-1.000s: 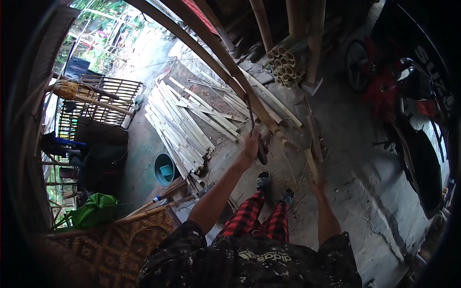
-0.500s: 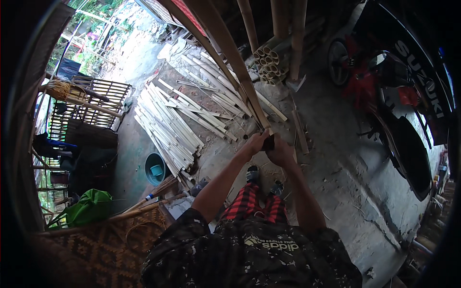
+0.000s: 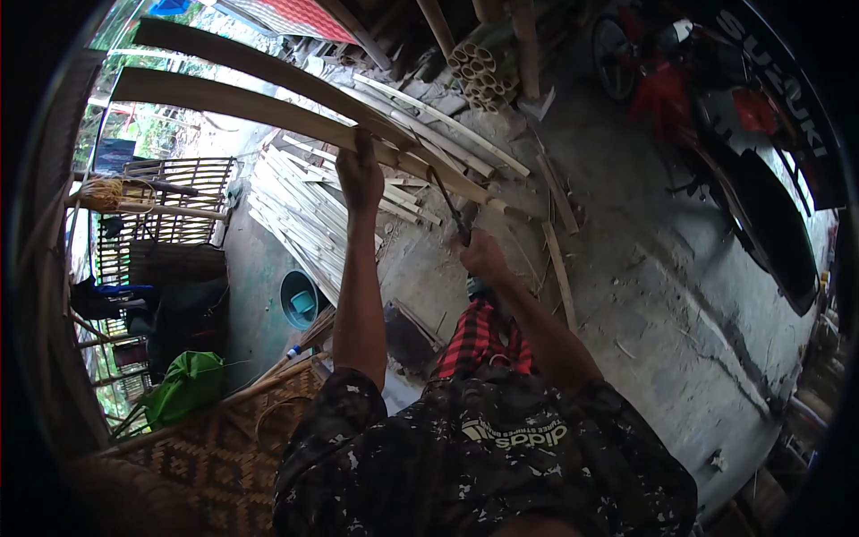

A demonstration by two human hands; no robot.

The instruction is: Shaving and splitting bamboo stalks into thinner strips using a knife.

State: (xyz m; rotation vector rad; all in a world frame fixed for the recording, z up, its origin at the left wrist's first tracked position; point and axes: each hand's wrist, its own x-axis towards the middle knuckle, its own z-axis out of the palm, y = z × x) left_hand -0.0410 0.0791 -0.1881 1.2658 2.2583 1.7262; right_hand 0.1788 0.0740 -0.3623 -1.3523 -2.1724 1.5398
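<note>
A long piece of bamboo (image 3: 242, 100) is held out in front of me, split lengthwise into two strips. The strips spread apart toward the upper left and come together at the lower right end. My left hand (image 3: 361, 174) is closed around the nearer strip, about midway along. In my right hand (image 3: 484, 256) is the handle of a dark, narrow-bladed knife (image 3: 446, 192). Its blade crosses the bamboo near the joined end; whether it sits inside the split I cannot tell.
Pale split bamboo strips (image 3: 291, 215) lie piled on the floor beyond my left arm. Bamboo tubes (image 3: 479, 76) are stacked at the back. A red motorcycle (image 3: 667, 98) stands at right. A teal basin (image 3: 300, 295), a green bag (image 3: 186, 387) and a woven panel (image 3: 215, 447) are at left.
The bamboo has swung from pointing away to pointing left, its two strips now wide apart. My left hand has moved up and left along it; my right hand has shifted slightly left, the knife now showing.
</note>
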